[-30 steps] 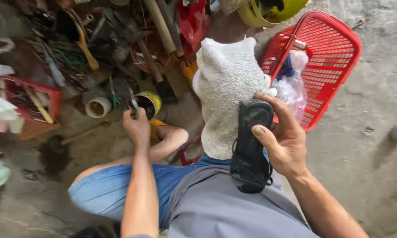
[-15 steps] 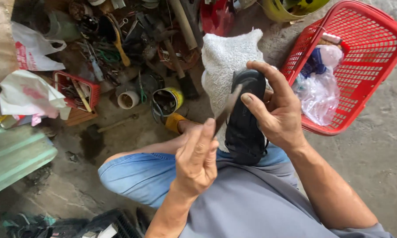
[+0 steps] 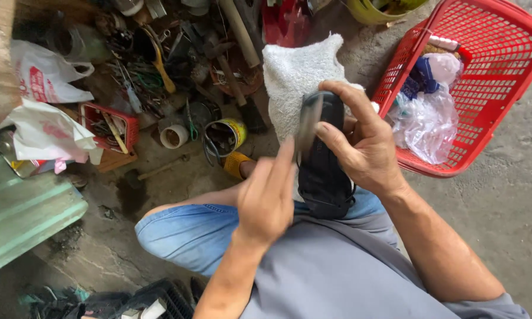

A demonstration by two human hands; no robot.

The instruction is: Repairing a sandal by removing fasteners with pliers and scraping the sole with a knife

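Observation:
My right hand [image 3: 363, 145] grips a black shoe [image 3: 322, 177] and holds it upright on my lap, against a white towel [image 3: 295, 71] draped over my knee. In my left hand [image 3: 269, 195], just left of the shoe, is a thin flat blade [image 3: 307, 127]. The blade is blurred and lies against the shoe's upper part. I sit low in blue jean shorts and a grey shirt.
A red plastic basket [image 3: 490, 88] with a clear plastic bag [image 3: 425, 124] stands at the right on the concrete floor. Ahead lie piled tools, a tin can [image 3: 227, 133], a tape roll [image 3: 174, 137] and a small red tray [image 3: 109, 124]. White bags [image 3: 47, 133] and a green board [image 3: 24, 212] are at the left.
My left hand came up from the tin can on the floor with a blade and now sets it against the shoe. My right hand kept hold of the shoe.

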